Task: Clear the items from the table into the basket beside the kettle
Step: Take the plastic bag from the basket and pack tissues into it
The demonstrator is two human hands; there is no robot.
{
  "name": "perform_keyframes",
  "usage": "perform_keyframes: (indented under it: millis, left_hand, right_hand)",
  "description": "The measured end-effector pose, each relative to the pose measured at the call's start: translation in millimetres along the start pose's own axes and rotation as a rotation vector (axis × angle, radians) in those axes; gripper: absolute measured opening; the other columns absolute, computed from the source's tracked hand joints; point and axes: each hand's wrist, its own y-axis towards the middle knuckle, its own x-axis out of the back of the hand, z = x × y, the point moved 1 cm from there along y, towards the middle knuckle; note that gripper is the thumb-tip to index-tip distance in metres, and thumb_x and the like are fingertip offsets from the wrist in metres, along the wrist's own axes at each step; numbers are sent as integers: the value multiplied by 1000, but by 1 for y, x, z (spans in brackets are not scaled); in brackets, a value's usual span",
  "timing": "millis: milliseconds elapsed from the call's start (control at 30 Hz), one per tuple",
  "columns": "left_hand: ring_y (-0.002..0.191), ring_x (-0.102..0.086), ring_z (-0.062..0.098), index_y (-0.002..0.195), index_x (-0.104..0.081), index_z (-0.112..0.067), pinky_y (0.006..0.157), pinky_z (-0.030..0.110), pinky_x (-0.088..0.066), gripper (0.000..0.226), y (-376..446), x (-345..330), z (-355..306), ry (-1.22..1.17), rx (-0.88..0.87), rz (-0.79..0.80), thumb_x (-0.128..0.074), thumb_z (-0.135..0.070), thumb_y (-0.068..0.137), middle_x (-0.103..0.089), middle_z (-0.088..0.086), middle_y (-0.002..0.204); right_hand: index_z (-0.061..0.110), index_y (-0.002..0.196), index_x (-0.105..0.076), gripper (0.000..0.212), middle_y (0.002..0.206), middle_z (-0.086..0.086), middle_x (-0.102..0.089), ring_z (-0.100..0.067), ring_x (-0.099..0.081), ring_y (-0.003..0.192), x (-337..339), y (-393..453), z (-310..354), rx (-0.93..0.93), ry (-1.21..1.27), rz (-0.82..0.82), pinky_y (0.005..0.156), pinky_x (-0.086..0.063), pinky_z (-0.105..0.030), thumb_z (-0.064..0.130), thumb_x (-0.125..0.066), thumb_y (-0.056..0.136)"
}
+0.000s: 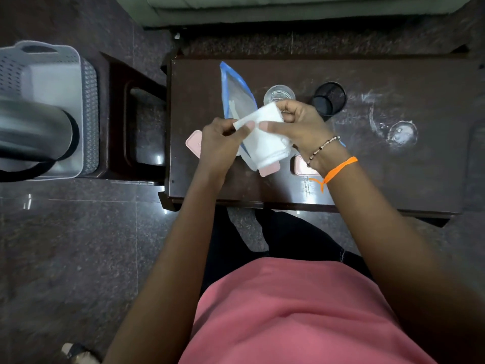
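Note:
Both my hands hold a folded white cloth (265, 137) above the dark wooden table (380, 179). My left hand (219, 143) pinches its left corner; my right hand (301, 124) grips its right side. Under the cloth lies a clear pouch with a blue edge (235, 90). Pink flat pieces (193, 141) lie on the table, partly hidden by my hands, another pink piece (300, 165) sits under my right wrist. A glass (278, 94) and a black mesh cup (328, 99) stand behind my hands. The grey basket (52, 74) sits at far left beside the steel kettle (34, 132).
The basket and kettle rest on a dark stool (131, 114) left of the table, with a gap of stone floor (78, 245) in front. White scuff marks (393, 127) cover the table's right half. A sofa edge (288, 9) runs along the back.

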Motion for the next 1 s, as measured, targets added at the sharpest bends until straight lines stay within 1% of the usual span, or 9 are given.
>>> perform_keyframes:
  millis: [100, 167, 267, 367, 467, 533, 667, 800, 1000]
  left_hand:
    - [76, -61, 16, 86, -70, -6, 62, 23, -50, 14, 4, -13, 2, -143, 69, -67, -68, -19, 83, -65, 18, 100]
    - [78, -62, 16, 88, -70, -4, 63, 23, -51, 20, 8, -23, 4, -68, 51, -99, -70, -22, 81, -64, 13, 99]
    - [70, -55, -3, 80, -71, -15, 74, 14, -46, 9, 12, -34, 2, 152, -72, -100, -70, -25, 80, -50, -10, 80]
    - [64, -49, 0, 90, -74, -18, 63, 0, -35, 16, 12, -41, 2, 399, -176, -24, -64, -8, 81, -39, -14, 77]
    - [65, -44, 5, 92, -73, -18, 64, 0, -34, 34, 14, -49, 4, 519, -192, 45, -54, 5, 78, -35, -14, 76]
    - [66, -44, 2, 92, -73, -18, 64, -2, -34, 36, 14, -53, 6, 545, -184, 82, -51, 7, 77, -34, -13, 77]
    - [65, -43, 3, 91, -73, -17, 63, -2, -35, 32, 14, -59, 10, 544, -173, 114, -53, 5, 78, -34, -12, 76]
    - [65, -46, 1, 91, -74, -16, 63, -4, -34, 29, 16, -60, 16, 533, -147, 110, -53, 1, 80, -37, -12, 77]
    - [65, -48, 1, 88, -74, -24, 62, -2, -35, 26, 17, -58, 23, 440, -57, 144, -54, -8, 85, -40, -12, 76]
  right_hand:
    - [11, 100, -54, 33, 91, -11, -61, -22, -59, 80, 3, -1, -12, -77, -26, -68, 63, -54, -29, 0, -72, 75]
    - [11, 99, -51, 34, 99, -10, -57, -25, -56, 91, 9, 1, -21, -110, 6, -171, 78, -52, -41, -3, -69, 75]
    - [12, 95, -48, 30, 94, -9, -55, -22, -53, 87, 31, 9, -28, -45, 55, -422, 73, -50, -37, -6, -63, 77]
    - [13, 92, -53, 22, 91, -8, -55, -14, -55, 70, 68, 24, -33, 25, -153, -625, 55, -57, -27, -4, -54, 78]
    - [4, 101, -62, 33, 94, -12, -64, -30, -63, 84, 104, 48, -36, 6, -320, -788, 76, -57, -42, -6, -45, 75]
    - [5, 103, -65, 38, 104, -15, -70, -33, -63, 99, 121, 65, -35, -18, -515, -852, 84, -46, -33, -5, -43, 75]
    - [10, 109, -68, 37, 116, -15, -68, -31, -60, 110, 130, 98, -38, -100, -668, -773, 89, -43, -30, 0, -42, 84]
    - [10, 112, -67, 28, 120, -19, -65, -33, -60, 113, 124, 126, -50, -223, -740, -613, 95, -46, -34, 22, -55, 90]
    - [6, 137, -42, 45, 142, -16, -47, -31, -42, 132, 122, 136, -55, -220, -880, -400, 108, -33, -32, 12, -46, 93]
